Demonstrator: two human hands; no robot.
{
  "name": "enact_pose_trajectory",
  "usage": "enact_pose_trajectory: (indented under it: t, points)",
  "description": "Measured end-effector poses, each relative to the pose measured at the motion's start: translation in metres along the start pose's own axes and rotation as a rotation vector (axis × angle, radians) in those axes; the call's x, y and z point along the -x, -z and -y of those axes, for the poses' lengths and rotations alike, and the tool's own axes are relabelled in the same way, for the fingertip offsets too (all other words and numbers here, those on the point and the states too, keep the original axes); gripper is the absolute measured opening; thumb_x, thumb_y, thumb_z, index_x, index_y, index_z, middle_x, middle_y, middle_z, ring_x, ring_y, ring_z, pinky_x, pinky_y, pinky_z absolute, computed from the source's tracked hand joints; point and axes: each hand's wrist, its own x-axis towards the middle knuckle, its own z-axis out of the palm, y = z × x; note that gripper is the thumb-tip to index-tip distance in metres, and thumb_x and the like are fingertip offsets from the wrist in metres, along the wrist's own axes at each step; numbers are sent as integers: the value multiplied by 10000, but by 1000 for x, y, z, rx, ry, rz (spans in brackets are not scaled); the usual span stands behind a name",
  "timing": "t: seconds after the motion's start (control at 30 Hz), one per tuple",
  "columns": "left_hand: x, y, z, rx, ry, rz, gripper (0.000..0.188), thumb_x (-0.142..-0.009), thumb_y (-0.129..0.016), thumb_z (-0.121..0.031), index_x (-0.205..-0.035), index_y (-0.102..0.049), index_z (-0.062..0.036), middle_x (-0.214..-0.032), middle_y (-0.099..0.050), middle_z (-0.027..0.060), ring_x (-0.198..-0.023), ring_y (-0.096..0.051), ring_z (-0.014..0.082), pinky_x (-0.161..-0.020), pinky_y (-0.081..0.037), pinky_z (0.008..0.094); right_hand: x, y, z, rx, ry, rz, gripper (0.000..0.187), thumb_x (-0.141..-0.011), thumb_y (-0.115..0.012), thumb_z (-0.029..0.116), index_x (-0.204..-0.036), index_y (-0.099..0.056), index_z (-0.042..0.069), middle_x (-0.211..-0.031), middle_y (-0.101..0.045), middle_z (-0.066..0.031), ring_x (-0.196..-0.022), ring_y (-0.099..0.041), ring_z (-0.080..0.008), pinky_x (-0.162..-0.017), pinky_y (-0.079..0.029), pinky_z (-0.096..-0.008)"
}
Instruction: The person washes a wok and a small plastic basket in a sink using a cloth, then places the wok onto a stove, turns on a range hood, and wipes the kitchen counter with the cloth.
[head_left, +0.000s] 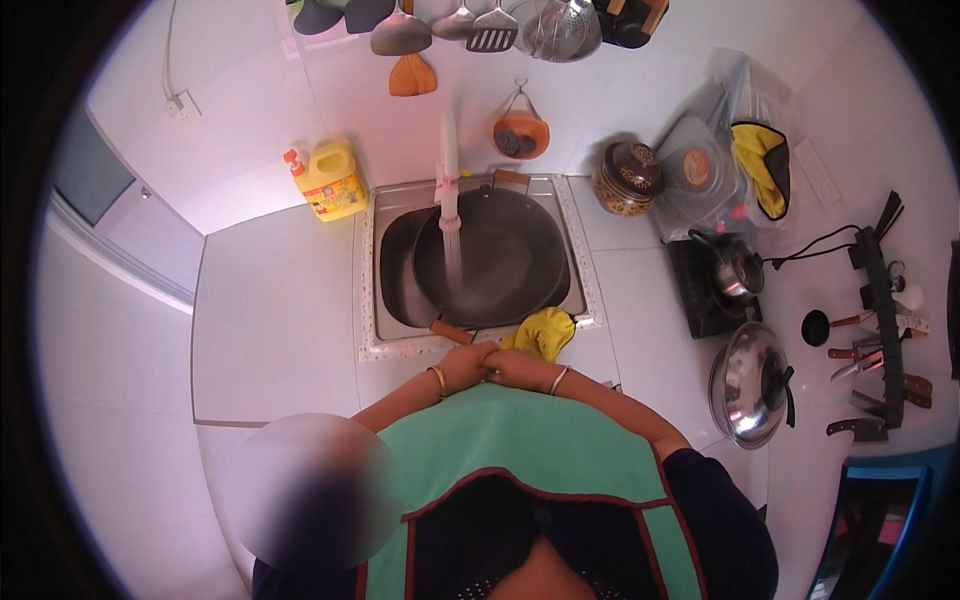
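My left hand and my right hand are clasped together, fingers closed, at the sink's front edge. Nothing shows between them. Just beyond them a large dark wok with wooden handles sits in the steel sink. Its near handle points toward my left hand. From the pale faucet a stream of water runs into the wok. A crumpled yellow cloth lies over the front rim, right by my right hand.
A yellow pump jug stands left of the sink. To the right are a brown lidded pot, a small saucepan on a black cooktop and a lidded steel pan. Knives hang at far right; utensils hang above.
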Motion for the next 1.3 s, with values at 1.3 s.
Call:
enact_pose_trajectory:
  t: [1.3]
  points:
    - [3, -3, 6, 8, 19, 36, 280, -792, -567, -184, -1063, -542, -119, -951, -630, 142, -893, -597, 338, -771, -465, 410, 1, -3, 6, -11, 7, -10, 234, -802, -580, 192, -971, -600, 30, -908, -628, -176, -854, -601, -340, -762, -476, -396]
